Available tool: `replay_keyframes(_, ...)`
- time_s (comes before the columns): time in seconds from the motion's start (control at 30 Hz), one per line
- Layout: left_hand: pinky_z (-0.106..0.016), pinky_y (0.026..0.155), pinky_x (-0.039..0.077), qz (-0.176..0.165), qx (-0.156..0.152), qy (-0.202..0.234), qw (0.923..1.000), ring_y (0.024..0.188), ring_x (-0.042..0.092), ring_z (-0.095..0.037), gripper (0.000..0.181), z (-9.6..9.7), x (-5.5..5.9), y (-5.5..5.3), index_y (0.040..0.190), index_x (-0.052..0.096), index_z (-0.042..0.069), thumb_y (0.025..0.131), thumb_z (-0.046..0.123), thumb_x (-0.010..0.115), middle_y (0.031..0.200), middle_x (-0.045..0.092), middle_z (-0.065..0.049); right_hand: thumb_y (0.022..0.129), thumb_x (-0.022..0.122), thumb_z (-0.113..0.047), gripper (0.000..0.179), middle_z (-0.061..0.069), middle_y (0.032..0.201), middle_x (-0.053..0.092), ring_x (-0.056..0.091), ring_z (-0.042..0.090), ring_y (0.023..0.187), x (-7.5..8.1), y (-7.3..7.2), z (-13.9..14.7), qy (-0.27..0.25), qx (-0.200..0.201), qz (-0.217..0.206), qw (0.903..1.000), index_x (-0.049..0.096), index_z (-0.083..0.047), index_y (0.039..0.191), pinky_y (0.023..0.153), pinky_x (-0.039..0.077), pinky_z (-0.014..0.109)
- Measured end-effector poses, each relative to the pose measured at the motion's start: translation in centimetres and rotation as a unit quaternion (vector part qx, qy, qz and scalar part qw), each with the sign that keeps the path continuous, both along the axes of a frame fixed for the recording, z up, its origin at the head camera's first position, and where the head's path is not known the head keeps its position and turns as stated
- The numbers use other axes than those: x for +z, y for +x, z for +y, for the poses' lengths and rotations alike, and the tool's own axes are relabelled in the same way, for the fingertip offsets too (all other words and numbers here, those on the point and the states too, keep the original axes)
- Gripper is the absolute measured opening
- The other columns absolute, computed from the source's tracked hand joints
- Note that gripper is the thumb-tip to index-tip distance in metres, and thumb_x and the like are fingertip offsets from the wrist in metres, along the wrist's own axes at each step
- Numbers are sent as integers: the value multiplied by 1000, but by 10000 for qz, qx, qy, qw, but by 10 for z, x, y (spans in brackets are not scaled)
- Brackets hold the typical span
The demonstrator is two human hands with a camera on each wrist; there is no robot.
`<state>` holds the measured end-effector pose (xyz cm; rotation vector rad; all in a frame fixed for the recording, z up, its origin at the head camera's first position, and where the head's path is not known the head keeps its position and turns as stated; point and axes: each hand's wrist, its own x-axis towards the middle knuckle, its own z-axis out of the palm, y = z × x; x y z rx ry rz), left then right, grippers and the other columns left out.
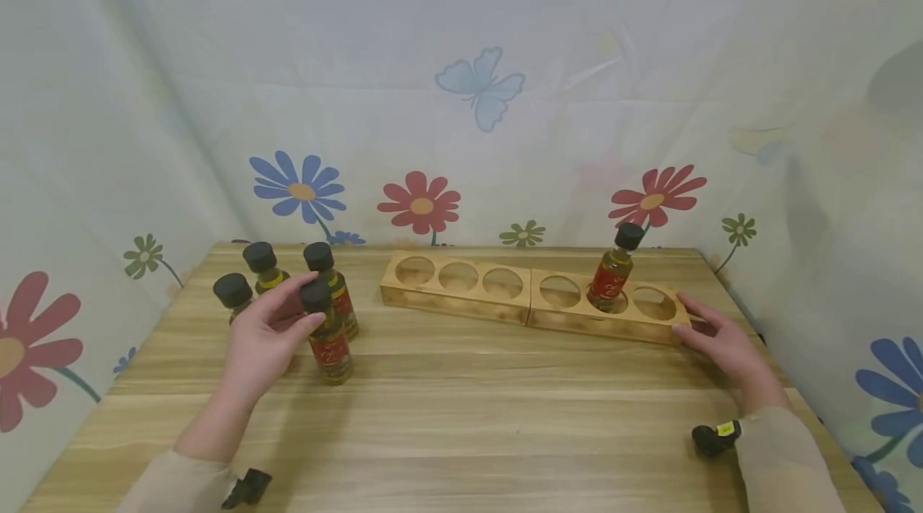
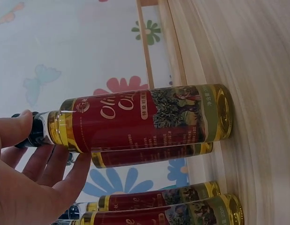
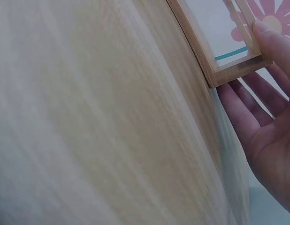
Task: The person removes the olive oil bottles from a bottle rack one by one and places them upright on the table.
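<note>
My left hand (image 1: 263,345) pinches a small olive oil bottle (image 1: 332,349) by its black cap and neck between thumb and fingers. This bottle stands upright; in the left wrist view its red label (image 2: 131,117) faces the camera and its base is at or just over the tabletop. My right hand (image 1: 724,346) holds the right end of a wooden rack (image 1: 606,326) with round holes, thumb on the near side and fingers round the end. Another olive oil bottle (image 1: 610,276) stands slightly tilted in the middle hole of the rack's right section.
Several more olive oil bottles (image 1: 343,300) stand close behind and left of the left hand. The rack's left section (image 1: 461,307) abuts the right one, its round holes unfilled. A flower-printed cloth (image 1: 476,176) hangs behind the wood-grain table (image 1: 497,417).
</note>
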<state>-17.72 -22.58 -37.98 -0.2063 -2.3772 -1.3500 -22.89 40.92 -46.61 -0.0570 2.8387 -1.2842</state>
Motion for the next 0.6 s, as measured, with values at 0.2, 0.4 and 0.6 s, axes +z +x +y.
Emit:
replay_keyframes(0.2, -11, 79, 50, 4, -20, 39, 10000, 93, 61, 3, 52, -1, 1, 0, 136, 60, 9, 87, 3, 76, 109, 68, -16, 97, 63, -41, 79, 28, 156, 24, 43, 52, 128, 1, 1, -1, 6, -7, 1, 10000, 24, -8, 157, 104, 33, 64)
replay_keyframes(0.4, -10, 79, 49, 19, -83, -38, 10000, 93, 58, 3, 50, -4, 2, 0, 136, 56, 3, 89, 2, 73, 110, 65, -17, 98, 62, -42, 79, 29, 156, 24, 43, 53, 128, 0, 0, 0, 54, -2, -2, 10000, 23, -8, 157, 104, 33, 65)
replay_keyframes(0.6, -10, 80, 49, -35, -128, -102, 9999, 94, 58, 5, 53, -5, 2, 1, 138, 53, 1, 89, 3, 73, 113, 63, -18, 98, 62, -40, 77, 29, 156, 25, 44, 53, 127, 0, 0, 0, 68, 10, 52, 10000, 24, -8, 157, 104, 34, 64)
